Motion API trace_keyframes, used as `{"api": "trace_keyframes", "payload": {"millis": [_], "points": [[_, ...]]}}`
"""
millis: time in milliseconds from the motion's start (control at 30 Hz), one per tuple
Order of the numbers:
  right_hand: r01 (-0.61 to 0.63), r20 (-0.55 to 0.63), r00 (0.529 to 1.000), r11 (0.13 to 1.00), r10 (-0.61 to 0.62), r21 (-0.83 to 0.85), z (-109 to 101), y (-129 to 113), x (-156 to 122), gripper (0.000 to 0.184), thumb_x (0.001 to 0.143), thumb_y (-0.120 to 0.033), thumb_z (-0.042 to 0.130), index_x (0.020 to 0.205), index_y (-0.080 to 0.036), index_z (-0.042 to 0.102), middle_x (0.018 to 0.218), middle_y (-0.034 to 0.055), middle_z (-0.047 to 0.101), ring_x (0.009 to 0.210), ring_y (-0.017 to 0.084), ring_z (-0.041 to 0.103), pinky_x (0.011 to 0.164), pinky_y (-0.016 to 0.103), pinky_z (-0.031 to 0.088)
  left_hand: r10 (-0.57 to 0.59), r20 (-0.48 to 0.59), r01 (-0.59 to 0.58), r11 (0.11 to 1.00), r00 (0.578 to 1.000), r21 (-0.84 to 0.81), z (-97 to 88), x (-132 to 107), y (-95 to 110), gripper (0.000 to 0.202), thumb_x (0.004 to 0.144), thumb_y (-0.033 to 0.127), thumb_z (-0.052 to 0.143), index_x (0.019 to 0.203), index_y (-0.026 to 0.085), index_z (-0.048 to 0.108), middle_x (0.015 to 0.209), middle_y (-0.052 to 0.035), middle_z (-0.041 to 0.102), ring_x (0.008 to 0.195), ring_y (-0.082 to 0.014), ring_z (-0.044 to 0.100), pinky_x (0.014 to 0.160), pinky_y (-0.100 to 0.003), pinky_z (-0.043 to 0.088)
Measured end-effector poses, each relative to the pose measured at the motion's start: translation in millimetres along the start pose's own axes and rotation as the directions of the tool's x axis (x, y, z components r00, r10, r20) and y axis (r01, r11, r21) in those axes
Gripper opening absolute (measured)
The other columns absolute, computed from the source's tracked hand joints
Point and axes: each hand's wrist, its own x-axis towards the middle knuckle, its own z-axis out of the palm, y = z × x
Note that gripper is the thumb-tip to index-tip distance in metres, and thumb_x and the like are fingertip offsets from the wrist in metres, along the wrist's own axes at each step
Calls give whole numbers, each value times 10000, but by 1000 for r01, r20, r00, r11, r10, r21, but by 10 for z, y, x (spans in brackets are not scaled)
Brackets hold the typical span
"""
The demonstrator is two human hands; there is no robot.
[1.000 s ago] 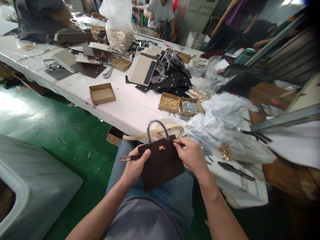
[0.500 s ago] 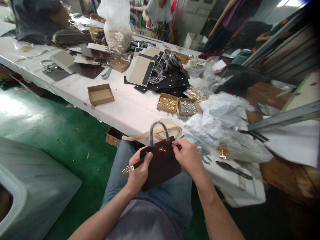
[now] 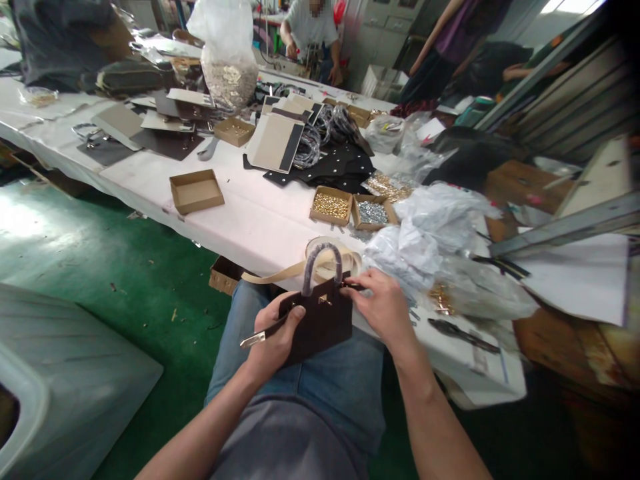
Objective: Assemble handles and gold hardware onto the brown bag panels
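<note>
A dark brown handbag panel (image 3: pixel 323 330) with a plastic-wrapped loop handle (image 3: pixel 323 251) and a gold-coloured clasp (image 3: pixel 324 299) is held above my lap. My left hand (image 3: pixel 274 333) is closed on its left edge, thumb across the front. A narrow dark strap with a shiny metal tip (image 3: pixel 253 340) sticks out leftward from that hand. My right hand (image 3: pixel 383 300) pinches a short dark strap (image 3: pixel 354 286) at the panel's upper right corner. The fingers partly hide where strap and panel meet.
On the white table are boxes of gold studs (image 3: pixel 331 205) and silver washers (image 3: pixel 371 213), a cardboard tray (image 3: pixel 197 191), a cream strap roll (image 3: pixel 300 268), plastic bags (image 3: pixel 425 220) and a black-handled tool (image 3: pixel 464 335). A large bin (image 3: pixel 90 380) stands at left. Other people are beyond the table.
My right hand has shifted slightly rightward, and a dark strap now shows between its fingers at the panel's corner. My left hand keeps its hold; the view has moved slightly.
</note>
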Motion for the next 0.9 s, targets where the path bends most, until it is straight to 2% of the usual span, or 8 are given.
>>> {"api": "trace_keyframes", "payload": {"millis": [67, 133, 200, 300, 400, 467, 633, 900], "points": [[-20, -65, 998, 1000, 20, -1, -126, 118, 19, 542, 882, -513, 964, 1356, -285, 833, 1275, 132, 801, 1198, 376, 748, 1082, 525, 578, 1, 39, -2, 1000, 999, 13, -73, 26, -2, 276, 1035, 439, 809, 1236, 271, 897, 1151, -70, 867, 1080, -314, 755, 977, -375, 548], [-50, -24, 998, 997, 52, 57, -254, 201, 20, 748, 812, -574, 1011, 1465, -286, 784, 1425, 149, 765, 1335, 410, 714, 1166, 570, 563, -1, 70, 2, 1000, 998, -7, -129, 45, -17, 303, 1029, 454, 817, 1244, 255, 894, 1153, -74, 864, 1081, -315, 751, 962, -368, 549], [-114, 137, 987, 976, 89, 187, -369, 233, 4, 660, 832, -569, 998, 1410, -307, 816, 1417, 110, 796, 1331, 393, 744, 1178, 560, 581, -12, 96, 16, 999, 995, -32, -157, 57, -42, 331, 1024, 475, 824, 1244, 237, 889, 1141, -79, 859, 1067, -312, 748, 943, -362, 550], [-279, 364, 923, 870, 126, 406, -505, 199, -35, 543, 902, -517, 943, 1386, -300, 830, 1300, 74, 858, 1210, 344, 816, 1112, 505, 643, -54, 118, 61, 996, 992, -58, -162, 70, -87, 358, 1019, 516, 829, 1213, 220, 883, 1102, -80, 849, 1034, -302, 738, 920, -360, 555], [-384, 475, 874, 741, 101, 550, -584, 138, -68, 588, 944, -496, 897, 1478, -280, 776, 1317, 86, 860, 1163, 320, 835, 1030, 456, 687, -120, 103, 133, 984, 987, -119, -158, 74, -133, 374, 1003, 550, 844, 1148, 207, 878, 1092, -87, 842, 1027, -299, 731, 915, -368, 564], [-403, 516, 854, 714, 68, 573, -593, 112, -86, 558, 960, -492, 873, 1467, -279, 778, 1324, 87, 857, 1142, 314, 838, 981, 432, 700, -150, 107, 165, 975, 983, -147, -162, 69, -157, 381, 1000, 558, 847, 1139, 204, 875, 1107, -92, 844, 1042, -302, 734, 926, -374, 569], [-364, 438, 891, 761, 118, 536, -472, 70, -154, 386, 954, -454, 856, 1277, -244, 821, 1152, 85, 876, 1011, 298, 839, 877, 403, 700, -169, 88, 183, 967, 982, -180, -169, 48, -179, 402, 964, 572, 880, 1128, 206, 880, 1091, -92, 845, 1030, -307, 745, 922, -380, 582], [-349, 271, 930, 825, 248, 444, -242, -38, -244, 280, 944, -391, 809, 1193, -265, 797, 1068, 70, 863, 924, 279, 819, 807, 383, 668, -183, 93, 199, 957, 979, -210, -130, 50, -162, 390, 969, 567, 873, 1135, 214, 878, 1093, -89, 841, 1033, -307, 748, 930, -384, 593]]}}
